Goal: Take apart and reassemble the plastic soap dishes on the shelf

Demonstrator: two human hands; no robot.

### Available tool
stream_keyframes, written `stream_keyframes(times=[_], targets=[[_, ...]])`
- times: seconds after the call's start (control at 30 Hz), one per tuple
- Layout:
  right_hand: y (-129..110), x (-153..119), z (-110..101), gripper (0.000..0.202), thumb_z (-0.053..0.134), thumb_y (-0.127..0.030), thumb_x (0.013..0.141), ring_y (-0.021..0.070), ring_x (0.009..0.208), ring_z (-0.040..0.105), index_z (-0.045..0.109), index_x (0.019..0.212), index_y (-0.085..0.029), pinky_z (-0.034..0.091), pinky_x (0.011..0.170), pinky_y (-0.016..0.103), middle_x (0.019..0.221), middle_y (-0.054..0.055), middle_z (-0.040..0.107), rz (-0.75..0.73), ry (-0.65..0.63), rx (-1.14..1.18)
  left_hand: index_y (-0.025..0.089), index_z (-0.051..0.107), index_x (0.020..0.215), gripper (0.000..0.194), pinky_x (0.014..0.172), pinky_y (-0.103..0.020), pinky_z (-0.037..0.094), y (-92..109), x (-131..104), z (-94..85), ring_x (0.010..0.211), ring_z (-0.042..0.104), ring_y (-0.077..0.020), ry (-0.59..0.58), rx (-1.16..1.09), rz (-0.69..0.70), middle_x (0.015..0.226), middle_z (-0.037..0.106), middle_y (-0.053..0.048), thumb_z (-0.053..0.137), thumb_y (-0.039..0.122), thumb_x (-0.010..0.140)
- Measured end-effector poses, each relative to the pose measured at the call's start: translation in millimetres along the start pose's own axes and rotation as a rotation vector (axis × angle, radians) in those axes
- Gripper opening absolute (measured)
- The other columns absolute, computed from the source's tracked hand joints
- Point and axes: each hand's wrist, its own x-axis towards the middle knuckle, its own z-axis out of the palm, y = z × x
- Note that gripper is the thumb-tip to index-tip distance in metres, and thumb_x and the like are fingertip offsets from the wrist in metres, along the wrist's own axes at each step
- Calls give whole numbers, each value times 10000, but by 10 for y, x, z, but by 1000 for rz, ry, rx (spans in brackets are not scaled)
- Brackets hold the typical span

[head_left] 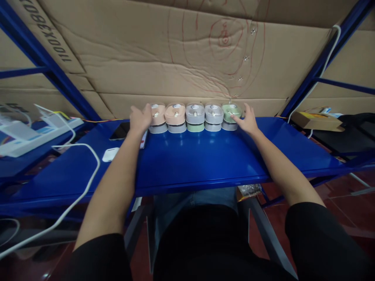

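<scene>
Fingers of the left hand (pixel 140 118) lay loosely spread against the leftmost peach box (pixel 158 117), while those of the right hand (pixel 248 121) rested apart on the green box (pixel 232 113) at the right end, neither hand gripping. Five stacked boxes stood in a row at the far edge of the blue shelf (pixel 199 160). Cardboard (pixel 52 37) at far left was printed "1100X380X"; box labels were too small to read.
</scene>
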Motion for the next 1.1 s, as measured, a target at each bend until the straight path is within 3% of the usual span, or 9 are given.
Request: stream_keyframes(times=[0.07, 0.17, 0.3, 0.47, 0.63, 0.73, 0.8, 0.97, 1.1], targets=[[-82, -26, 4, 1355, 779, -1009, 728, 566, 1733, 342, 452, 1782, -222, 295, 1413, 767, 1867, 252, 385, -54, 11, -79, 128, 542, 1415, 562, 1370, -630, 396, 134, -101, 5, 1607, 540, -469, 187, 42, -62, 1554, 631, -275, 631, 600, 1123], [-175, -46, 49, 1256, 857, -914, 745, 604, 1725, 335, 523, 1743, -229, 311, 1410, 777, 1870, 235, 365, -110, -70, -143, 189, 590, 1396, 453, 1395, -613, 383, 329, -268, 30, 1624, 529, -455, 282, 31, 100, 1584, 606, -249, 728, 479, 1076], [-203, -51, 89, 1023, 843, -735, 851, 591, 1663, 441, 582, 1690, -210, 396, 1372, 762, 1808, 253, 428, -62, -29, -163, 211, 623, 1352, 337, 1337, -610, 461, 464, -451, 126, 1516, 614, -421, 237, 19, 347, 1489, 660, -209, 697, 372, 1066], [-180, -47, 50, 875, 865, -516, 806, 523, 1502, 626, 630, 1592, -211, 519, 1286, 712, 1652, 236, 597, -33, 52, -213, 230, 654, 1200, 248, 1156, -577, 599, 468, -579, 397, 1250, 731, -372, 178, -54, 657, 1259, 741, -160, 706, 414, 1042], [-63, 54, -102, 759, 794, -596, 873, 483, 1422, 677, 669, 1496, -182, 541, 1250, 704, 1470, 243, 724, -12, 237, -176, 234, 669, 1133, 177, 1063, -533, 633, 524, -752, 553, 1135, 754, -329, 96, -102, 861, 1206, 769, -143, 686, 383, 1040], [-29, 110, -280, 768, 724, -740, 911, 433, 1286, 753, 672, 1485, -232, 617, 1137, 698, 1389, 188, 776, -52, 329, 37, 239, 682, 1138, 173, 1023, -501, 647, 588, -918, 567, 1055, 756, -288, -26, -164, 855, 1126, 780, -100, 714, 364, 1024], [-101, 90, -402, 797, 701, -828, 906, 409, 1232, 787, 683, 1477, -272, 666, 1054, 655, 1354, 158, 792, -75, 293, 225, 230, 685, 1197, 253, 985, -484, 662, 613, -1014, 582, 1010, 762, -265, -163, -269, 806, 1129, 783, -98, 749, 390, 1013], [-606, -183, -502, 873, 815, -915, 787, 376, 1336, 766, 739, 1425, -324, 674, 1076, 526, 1424, 101, 776, -155, -38, 486, 228, 585, 1506, 751, 1050, -512, 678, 555, -1039, 654, 1203, 795, -323, -517, -545, 548, 1441, 724, -210, 913, 563, 918], [-975, -440, -314, 824, 973, -766, 718, 338, 1236, 776, 770, 1375, -312, 662, 1066, 505, 1417, 77, 794, -208, -389, 580, 233, 572, 1556, 830, 1083, -542, 672, 456, -932, 679, 1283, 793, -370, -693, -646, 380, 1449, 748, -227, 907, 647, 920]])
